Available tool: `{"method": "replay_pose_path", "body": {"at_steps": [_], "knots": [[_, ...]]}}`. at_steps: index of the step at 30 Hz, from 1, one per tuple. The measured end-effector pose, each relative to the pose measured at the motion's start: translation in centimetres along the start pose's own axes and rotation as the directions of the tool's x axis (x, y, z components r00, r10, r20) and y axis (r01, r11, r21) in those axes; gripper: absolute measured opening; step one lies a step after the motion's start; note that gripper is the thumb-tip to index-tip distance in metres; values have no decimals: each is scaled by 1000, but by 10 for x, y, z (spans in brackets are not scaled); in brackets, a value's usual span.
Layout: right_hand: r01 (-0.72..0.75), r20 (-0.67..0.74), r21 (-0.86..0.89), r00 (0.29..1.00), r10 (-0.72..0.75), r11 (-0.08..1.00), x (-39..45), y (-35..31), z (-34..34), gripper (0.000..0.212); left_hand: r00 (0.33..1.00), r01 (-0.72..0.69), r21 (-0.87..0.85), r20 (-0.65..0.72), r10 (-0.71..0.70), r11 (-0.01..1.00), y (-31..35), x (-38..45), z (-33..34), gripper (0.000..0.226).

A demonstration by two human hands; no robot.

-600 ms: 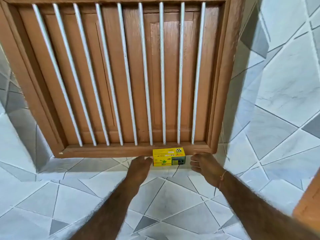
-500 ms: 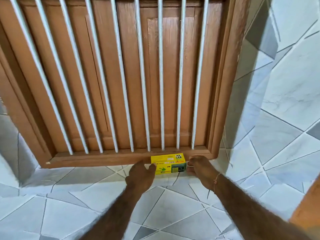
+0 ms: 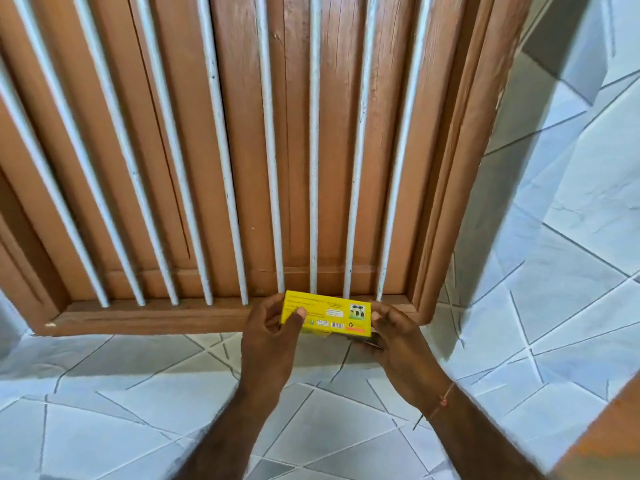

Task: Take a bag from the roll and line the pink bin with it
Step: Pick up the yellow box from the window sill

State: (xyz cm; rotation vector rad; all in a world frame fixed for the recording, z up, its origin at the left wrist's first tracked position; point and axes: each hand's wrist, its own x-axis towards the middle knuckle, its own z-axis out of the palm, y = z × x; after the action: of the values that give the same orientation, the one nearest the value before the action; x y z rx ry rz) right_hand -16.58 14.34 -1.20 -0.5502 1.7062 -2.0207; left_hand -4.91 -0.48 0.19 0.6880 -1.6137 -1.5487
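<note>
The left hand (image 3: 268,336) grips the left end of a yellow box (image 3: 327,312), thumb on its printed face, and the right hand (image 3: 394,336) closes on the right end, so both hands hold the box between them. The box is just in front of the wooden sill (image 3: 156,317) of a barred window (image 3: 242,150), above the tiled wall (image 3: 138,393). The roll probably sits inside; neither it nor the pink bin is in view. The step seems to be fetching the bags; next the box must be opened and one bag pulled out.
</note>
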Motion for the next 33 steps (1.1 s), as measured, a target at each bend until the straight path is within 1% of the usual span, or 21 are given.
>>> {"method": "replay_pose_path", "body": {"at_steps": [3, 5, 9, 13, 17, 20, 21, 23, 25, 26, 28, 29, 30, 32, 33], "knots": [[118, 77, -105, 991, -111, 987, -13, -9, -12, 28, 1000, 21, 0, -5, -21, 1000, 6, -18, 1, 26], [183, 103, -165, 980, -168, 969, -23, -13, -21, 28, 1000, 16, -6, -18, -16, 1000, 10, -34, 4, 29], [200, 139, -220, 975, -173, 955, -45, -23, -46, 40, 999, -5, -10, -52, 5, 1000, 22, -71, 19, 27], [224, 157, -278, 970, -186, 934, -53, -21, -69, 39, 998, -10, 22, -59, 11, 1000, 30, -104, 32, 28], [275, 172, -334, 958, -229, 902, -62, -15, -71, 41, 998, -39, 117, -37, 44, 992, 37, -126, 32, 35], [294, 129, -309, 955, -267, 904, -67, -15, -64, 28, 998, -26, 98, -48, 31, 995, 39, -131, 27, 35], [276, 90, -283, 961, -261, 919, -68, -16, -62, 28, 998, -11, 58, -54, 14, 998, 40, -131, 23, 34], [206, 10, -169, 978, -208, 964, -70, -22, -62, 32, 998, 26, -57, -58, -29, 998, 41, -127, 13, 31], [153, -1, -80, 988, -154, 985, -69, -26, -61, 31, 997, 67, -161, -37, -74, 985, 42, -121, 3, 28], [139, -5, -91, 990, -140, 986, -68, -25, -58, 32, 995, 89, -200, -20, -95, 976, 42, -118, -1, 27], [165, -49, -215, 983, -179, 963, -70, -22, -46, 36, 992, 126, -264, 30, -122, 956, 42, -113, -6, 25], [172, -79, -233, 977, -195, 957, -71, -21, -37, 37, 991, 133, -275, 53, -123, 952, 43, -110, -9, 24], [145, -105, -196, 980, -168, 970, -71, -18, -30, 36, 991, 128, -267, 68, -114, 955, 43, -108, -12, 24], [108, -84, -137, 989, -120, 985, -75, -20, -21, 31, 992, 109, -248, 83, -91, 962, 45, -102, -21, 23], [82, -43, -93, 995, -86, 992, -79, -25, -17, 29, 994, 96, -241, 80, -78, 966, 47, -99, -26, 22]]}}
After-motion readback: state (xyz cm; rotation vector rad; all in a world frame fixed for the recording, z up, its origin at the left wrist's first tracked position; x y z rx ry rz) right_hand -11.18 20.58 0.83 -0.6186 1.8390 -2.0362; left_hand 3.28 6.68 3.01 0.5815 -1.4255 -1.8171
